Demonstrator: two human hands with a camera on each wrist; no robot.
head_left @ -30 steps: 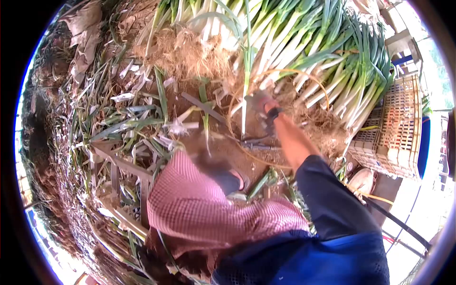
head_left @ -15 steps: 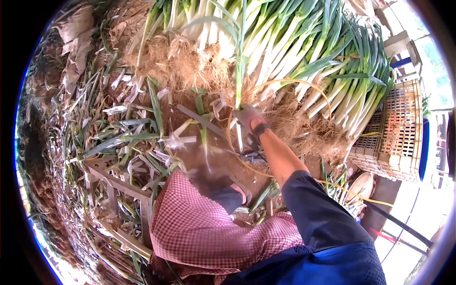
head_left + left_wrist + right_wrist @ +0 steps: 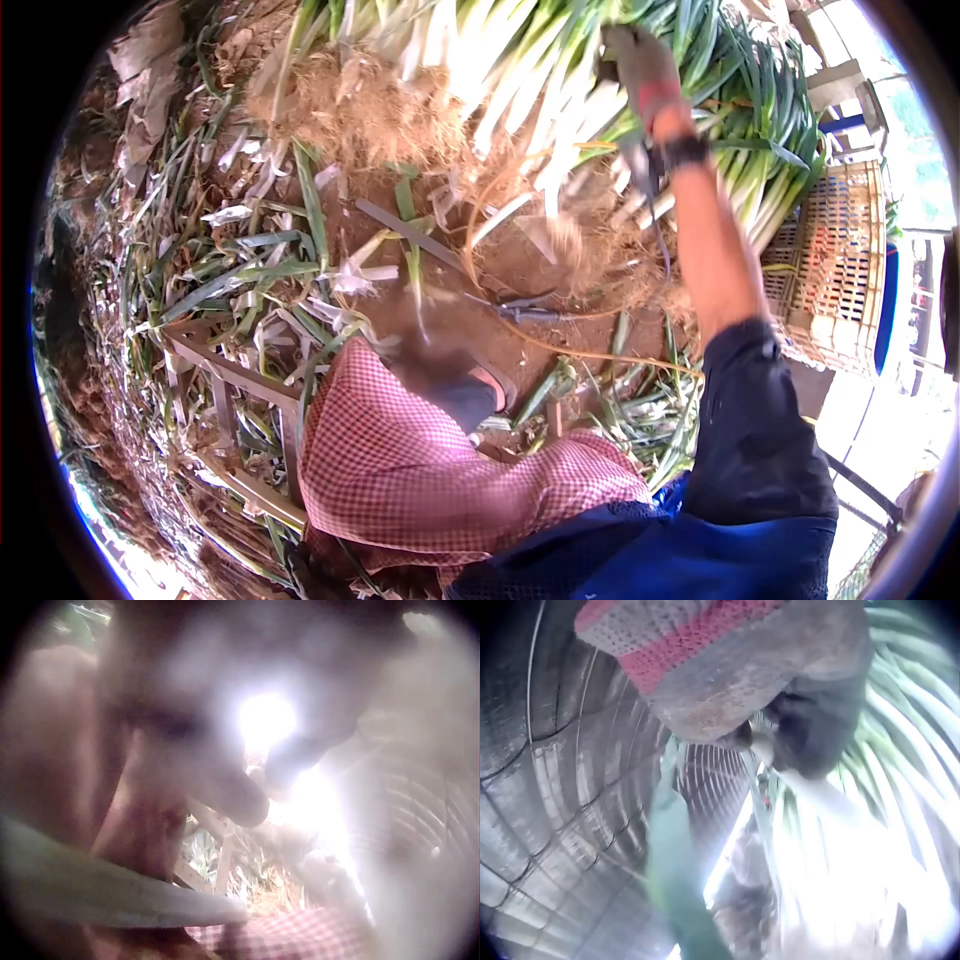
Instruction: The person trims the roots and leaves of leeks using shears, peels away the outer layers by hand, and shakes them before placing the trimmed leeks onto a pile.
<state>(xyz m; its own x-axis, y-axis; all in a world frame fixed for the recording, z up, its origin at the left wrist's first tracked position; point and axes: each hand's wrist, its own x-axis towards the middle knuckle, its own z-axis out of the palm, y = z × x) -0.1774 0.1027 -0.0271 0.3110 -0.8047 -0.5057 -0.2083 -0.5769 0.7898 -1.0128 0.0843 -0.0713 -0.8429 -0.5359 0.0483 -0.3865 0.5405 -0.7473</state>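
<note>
In the head view my gloved right hand [image 3: 642, 75] reaches over a large pile of leeks [image 3: 500, 75], green tops up and rooty ends down. The right wrist view has its glove [image 3: 742, 667] bent round a pale leek stem [image 3: 817, 795], pinched between thumb and fingers. A long green leaf [image 3: 671, 855] hangs beside it. Blurred roots [image 3: 565, 238] show below the pile's edge. My left hand [image 3: 225, 791] appears only in its wrist view, dim and hazy with bent fingers; I cannot tell whether it holds the pale tapered strip [image 3: 120, 892] crossing in front.
A thin yellow hose [image 3: 560, 350] loops over the soil around a dark tool [image 3: 535, 312]. Plastic crates [image 3: 840, 260] stand at right. Trimmed leaves [image 3: 240, 270] litter the left, around a wooden frame [image 3: 235, 375]. Red checked cloth [image 3: 400, 440] covers the person's lap.
My right hand has moved up and right, from the soil in front of the pile to above the leeks. The upright leek it gripped half a second ago no longer stands there.
</note>
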